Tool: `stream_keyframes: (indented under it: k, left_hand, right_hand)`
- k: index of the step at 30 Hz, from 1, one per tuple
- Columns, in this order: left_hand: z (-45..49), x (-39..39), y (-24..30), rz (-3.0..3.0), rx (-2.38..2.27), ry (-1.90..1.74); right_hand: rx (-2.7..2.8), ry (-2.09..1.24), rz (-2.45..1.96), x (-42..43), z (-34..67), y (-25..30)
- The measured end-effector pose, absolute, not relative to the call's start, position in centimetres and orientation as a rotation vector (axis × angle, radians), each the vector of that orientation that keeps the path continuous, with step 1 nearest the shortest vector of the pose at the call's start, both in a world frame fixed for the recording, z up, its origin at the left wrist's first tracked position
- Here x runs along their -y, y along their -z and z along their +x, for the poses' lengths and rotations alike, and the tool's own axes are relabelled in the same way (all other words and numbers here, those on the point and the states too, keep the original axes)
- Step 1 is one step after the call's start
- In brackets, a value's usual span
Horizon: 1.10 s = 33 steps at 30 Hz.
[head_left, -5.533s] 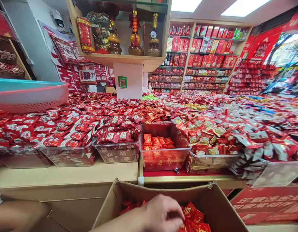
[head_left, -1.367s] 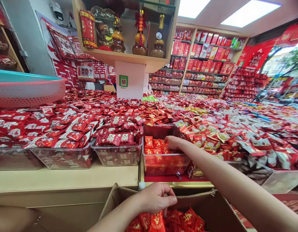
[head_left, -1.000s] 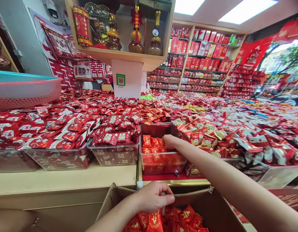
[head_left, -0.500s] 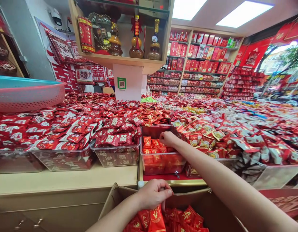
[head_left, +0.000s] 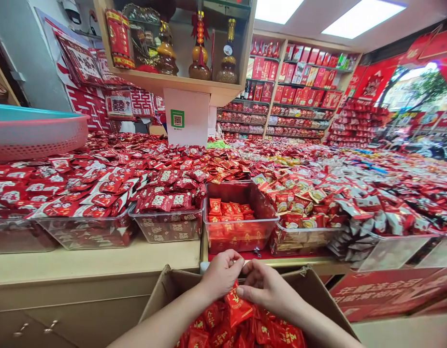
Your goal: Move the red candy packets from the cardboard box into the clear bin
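Observation:
Over the cardboard box [head_left: 155, 296] my left hand [head_left: 223, 273] is closed on a shiny red packet [head_left: 238, 309] with gold lettering, which hangs below its fingers. My right hand [head_left: 268, 287] meets it from the right, its thumb against the packet's edge and its fingers curled near the left fingertips. Exactly how the right fingers grip is partly hidden. Many similar red packets [head_left: 214, 316] lie loose in the box. Just beyond, a clear plastic bin [head_left: 241, 237] holds standing rows of the same packets in its front part.
Bins heaped with other wrapped packets stand on both sides, such as the maroon ones [head_left: 165, 200] and the red-and-white ones [head_left: 386, 212]. A pink basket [head_left: 38, 140] is at left. A glass display cabinet [head_left: 172, 82] overhangs the counter [head_left: 96, 261].
My right hand has come back from the plastic bin to the packet at my left hand. More packets show in the bin, no longer covered by the hand. The view has shifted slightly.

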<state>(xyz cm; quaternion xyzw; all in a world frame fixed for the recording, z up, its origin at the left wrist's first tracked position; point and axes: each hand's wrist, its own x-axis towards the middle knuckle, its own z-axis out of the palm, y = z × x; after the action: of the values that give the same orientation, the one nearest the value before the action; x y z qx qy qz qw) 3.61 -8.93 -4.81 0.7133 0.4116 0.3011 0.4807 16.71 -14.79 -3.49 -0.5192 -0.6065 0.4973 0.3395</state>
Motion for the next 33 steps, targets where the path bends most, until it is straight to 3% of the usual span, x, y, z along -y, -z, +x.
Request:
stream_keyframes:
  k: [4,7,13,25,29,33]
  left_hand:
    - [3.6,9.1,4.7,1.747,-1.023,-0.757]
    - [3.3,8.9,4.4,1.679,-0.988,-0.791]
    - [3.0,8.5,4.8,1.462,-0.810,-0.523]
    - [3.0,8.3,4.7,1.403,-0.755,-0.534]
    - [2.8,8.3,4.3,1.383,-0.759,-0.472]
    - [2.2,8.2,3.3,1.154,-0.630,-0.347]
  right_hand:
    - [1.257,-1.638,-1.233,14.4,17.2,4.4]
    - [1.164,-1.602,-1.210,14.1,17.9,4.4]
    - [1.176,-1.553,-1.176,13.6,19.4,5.3]
    - [1.201,-1.528,-1.093,13.4,19.4,5.5]
    - [1.458,-1.311,-1.078,13.9,19.3,5.1]
    - [1.857,-0.599,-1.035,14.8,19.1,3.5]
